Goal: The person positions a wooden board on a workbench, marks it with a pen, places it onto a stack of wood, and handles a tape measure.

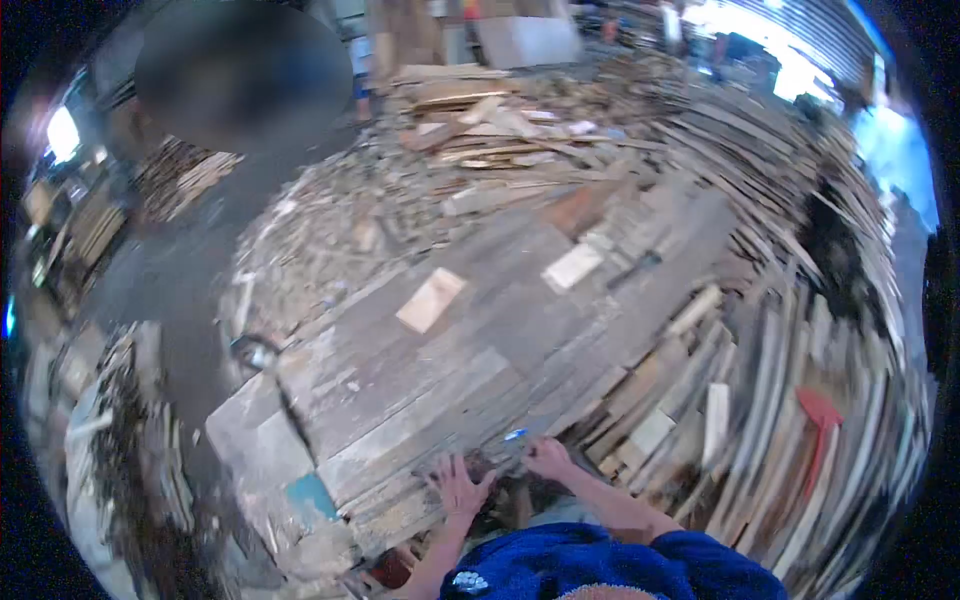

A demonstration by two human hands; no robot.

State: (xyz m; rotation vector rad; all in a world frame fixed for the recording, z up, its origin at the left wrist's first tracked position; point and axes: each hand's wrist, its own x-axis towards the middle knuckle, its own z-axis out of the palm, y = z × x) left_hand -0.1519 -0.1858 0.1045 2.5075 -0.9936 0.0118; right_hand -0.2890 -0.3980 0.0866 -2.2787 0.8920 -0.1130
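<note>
My left hand (pixel 460 488) is open, fingers spread, at the near edge of a worn wooden worktable (pixel 400 395). To its right my right hand (pixel 547 459) is closed, with its fingers curled at the same edge. Just beyond those fingers a small blue-and-white item (pixel 514 435) shows on the boards; blur hides its kind and whether the hand touches it. A short pale wood block (pixel 432 300) lies farther up the tabletop. Right of that sits another light block (pixel 573 267). A teal patch (pixel 312 497) marks the table's left end.
Loose boards and strips (pixel 790 380) crowd the right side, with a red tool-like object (pixel 822 408) on them. Scrap wood (pixel 340 220) heaps beyond the table, and stacked planks (pixel 480 120) rise behind it. A dark floor (pixel 165 270) runs along the left.
</note>
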